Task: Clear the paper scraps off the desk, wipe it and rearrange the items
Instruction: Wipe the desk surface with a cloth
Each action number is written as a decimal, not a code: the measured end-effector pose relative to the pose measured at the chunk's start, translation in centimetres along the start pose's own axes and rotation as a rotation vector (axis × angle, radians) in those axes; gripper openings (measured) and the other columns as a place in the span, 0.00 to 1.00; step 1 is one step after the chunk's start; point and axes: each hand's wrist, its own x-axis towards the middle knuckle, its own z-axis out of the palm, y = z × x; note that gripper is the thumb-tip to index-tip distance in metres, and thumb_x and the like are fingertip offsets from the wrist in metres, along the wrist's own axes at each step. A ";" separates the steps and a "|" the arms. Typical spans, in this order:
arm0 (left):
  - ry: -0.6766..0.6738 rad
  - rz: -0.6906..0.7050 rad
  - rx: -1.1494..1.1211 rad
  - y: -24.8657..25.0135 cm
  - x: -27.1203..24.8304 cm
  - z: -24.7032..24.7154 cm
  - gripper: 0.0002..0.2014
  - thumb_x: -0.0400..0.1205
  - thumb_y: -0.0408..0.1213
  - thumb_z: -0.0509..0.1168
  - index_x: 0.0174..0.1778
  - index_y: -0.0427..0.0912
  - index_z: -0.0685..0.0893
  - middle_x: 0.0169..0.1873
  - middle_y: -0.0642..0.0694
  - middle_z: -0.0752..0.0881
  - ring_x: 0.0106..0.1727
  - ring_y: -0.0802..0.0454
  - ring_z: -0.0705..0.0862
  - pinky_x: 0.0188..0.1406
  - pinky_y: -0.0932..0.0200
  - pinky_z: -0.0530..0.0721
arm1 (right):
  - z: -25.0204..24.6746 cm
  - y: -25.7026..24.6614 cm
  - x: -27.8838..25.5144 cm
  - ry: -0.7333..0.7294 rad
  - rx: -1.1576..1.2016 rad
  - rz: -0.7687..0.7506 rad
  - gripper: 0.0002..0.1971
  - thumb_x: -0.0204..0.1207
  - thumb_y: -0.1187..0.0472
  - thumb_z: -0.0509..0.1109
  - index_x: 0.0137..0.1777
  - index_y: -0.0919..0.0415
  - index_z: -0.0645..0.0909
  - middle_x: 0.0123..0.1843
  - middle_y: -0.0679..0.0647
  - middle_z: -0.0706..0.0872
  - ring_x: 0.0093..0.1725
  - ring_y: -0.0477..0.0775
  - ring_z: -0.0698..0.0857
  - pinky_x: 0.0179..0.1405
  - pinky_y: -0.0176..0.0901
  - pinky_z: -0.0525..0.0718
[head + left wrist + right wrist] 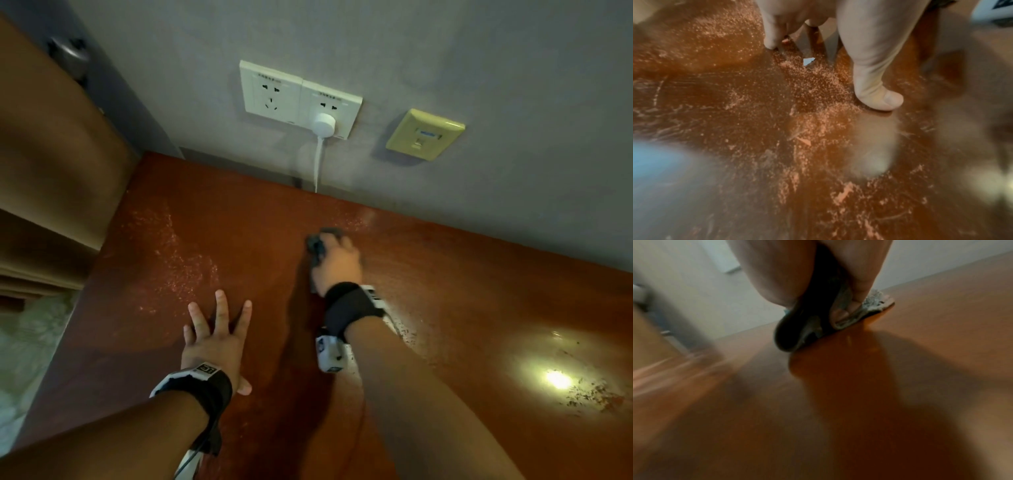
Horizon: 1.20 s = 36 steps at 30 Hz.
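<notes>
Head: right hand (337, 265) grips the cloth (320, 245) on the table (445, 291), below the wall socket (299, 97). Left hand (214, 337) lies flat and splayed. Grit (181, 260) lies left of cloth, nearer left hand.
Left wrist: grit surrounds straight fingers (869, 65).
Right wrist: cloth bunched and pressed down.

Left hand (214, 346) lower centre of frame, palm down, fingers (222, 310) spread straight. Right hand (339, 267) mid-frame, fingers curled, gripping dark cloth (317, 245). Forearms enter from below.

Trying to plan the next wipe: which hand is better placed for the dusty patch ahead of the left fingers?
Right, probably: the right hand grips the cloth; the left hand lies flat, holding nothing.
</notes>
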 end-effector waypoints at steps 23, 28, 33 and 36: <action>0.001 0.035 -0.011 -0.6 0.5 0.2 0.69 0.69 0.59 0.78 0.77 0.60 0.19 0.71 0.40 0.11 0.77 0.21 0.24 0.83 0.31 0.47 | -8.5 15.1 4.9 0.256 -0.019 0.358 0.26 0.79 0.68 0.67 0.77 0.58 0.72 0.74 0.66 0.73 0.67 0.74 0.77 0.65 0.61 0.80; 0.010 0.034 -0.012 -0.5 0.4 0.2 0.69 0.69 0.58 0.79 0.78 0.60 0.19 0.72 0.40 0.12 0.77 0.21 0.24 0.83 0.32 0.48 | -6.8 10.7 6.3 0.225 0.006 0.294 0.27 0.78 0.66 0.68 0.78 0.56 0.71 0.78 0.65 0.69 0.69 0.73 0.75 0.69 0.59 0.78; 0.014 0.034 -0.014 -0.7 0.5 0.4 0.70 0.67 0.60 0.79 0.78 0.60 0.20 0.71 0.41 0.11 0.77 0.22 0.24 0.83 0.31 0.48 | -2.2 1.3 5.8 0.119 -0.079 0.043 0.27 0.74 0.63 0.68 0.74 0.49 0.74 0.73 0.62 0.73 0.66 0.72 0.77 0.66 0.56 0.80; 0.020 0.028 -0.007 -0.6 0.6 0.4 0.71 0.66 0.60 0.79 0.79 0.60 0.21 0.73 0.41 0.13 0.77 0.21 0.25 0.83 0.31 0.48 | 1.6 -4.8 4.2 0.015 -0.119 -0.172 0.26 0.74 0.61 0.68 0.73 0.49 0.73 0.71 0.62 0.74 0.65 0.71 0.76 0.67 0.57 0.78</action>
